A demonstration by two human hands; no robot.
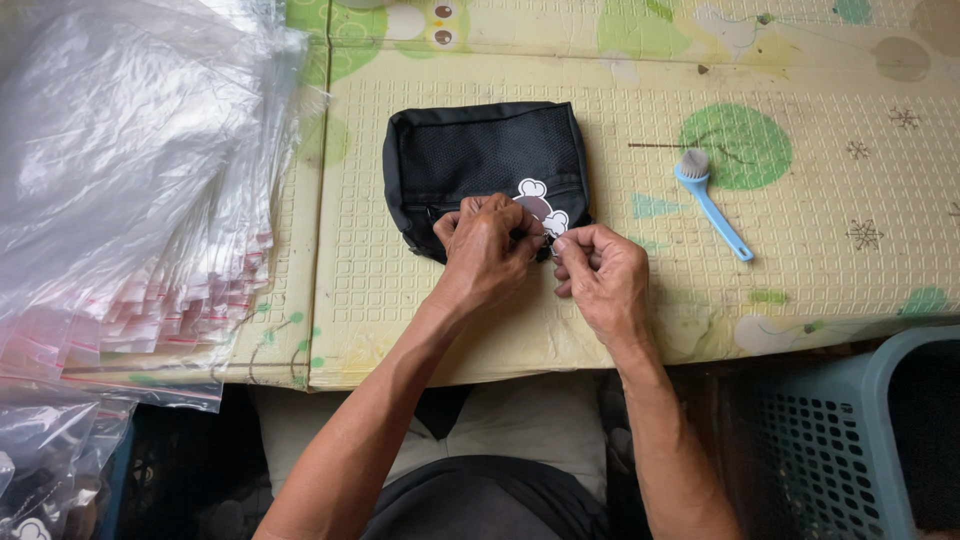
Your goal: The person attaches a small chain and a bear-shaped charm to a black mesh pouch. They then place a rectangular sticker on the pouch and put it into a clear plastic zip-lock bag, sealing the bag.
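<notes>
A black fabric pouch (485, 150) with a mesh front lies on a pale yellow-green patterned mat (800, 250). A small grey and white tag (537, 203) shaped like a cartoon figure hangs at its near edge. My left hand (487, 250) rests on the pouch's near edge, fingers curled and pinching beside the tag. My right hand (603, 275) sits just right of it, fingertips pinched on something small at the pouch's corner; what it pinches is hidden.
A light blue brush (710, 205) with a round bristle head lies on the mat to the right. A large stack of clear plastic bags (130, 190) fills the left side. A blue-grey plastic basket (860, 440) stands at lower right.
</notes>
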